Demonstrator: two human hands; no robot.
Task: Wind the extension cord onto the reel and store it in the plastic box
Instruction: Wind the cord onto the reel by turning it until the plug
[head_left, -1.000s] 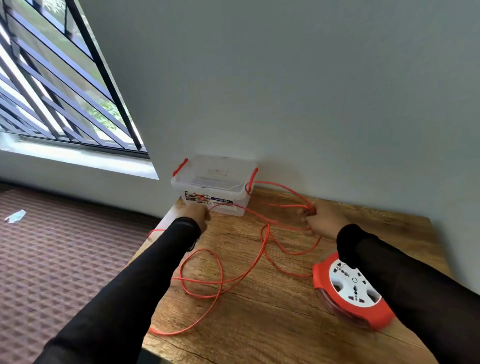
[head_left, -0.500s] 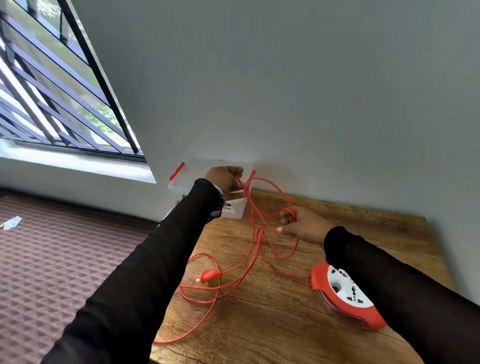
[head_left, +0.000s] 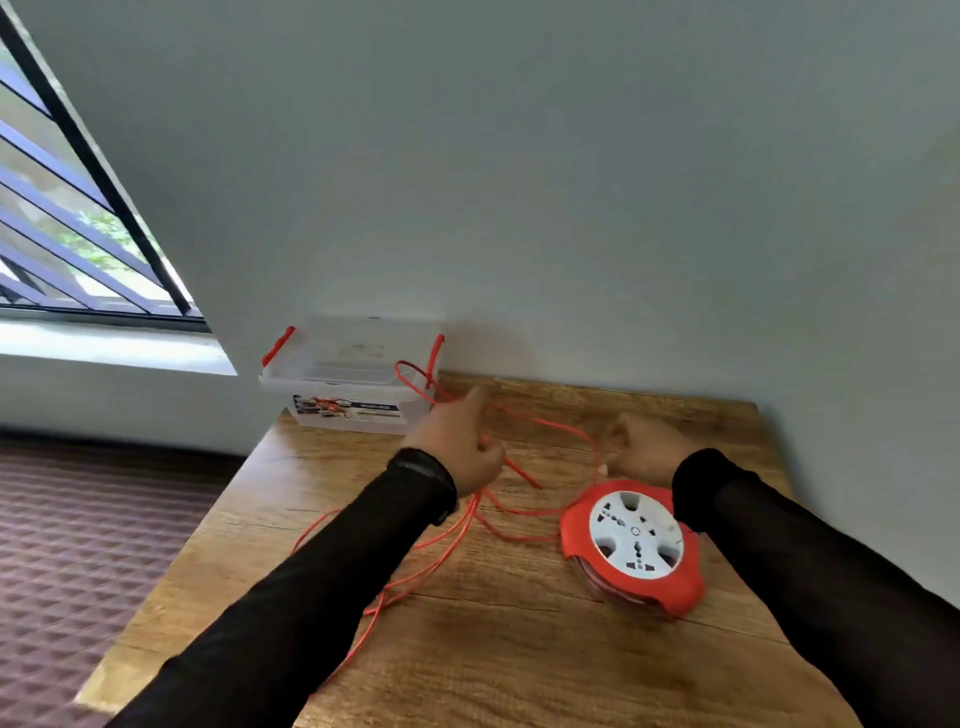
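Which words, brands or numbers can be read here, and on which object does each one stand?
None can be read.
Plastic box: a printed label on its front wall, too blurred to read.
Reel: its white socket face shows only holes and small marks, no legible text.

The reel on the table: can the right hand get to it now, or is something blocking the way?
Probably yes. The reel lies flat on the table just nearer than the right hand, nothing between. But that hand seems closed on the orange cord, so it may need to release first.
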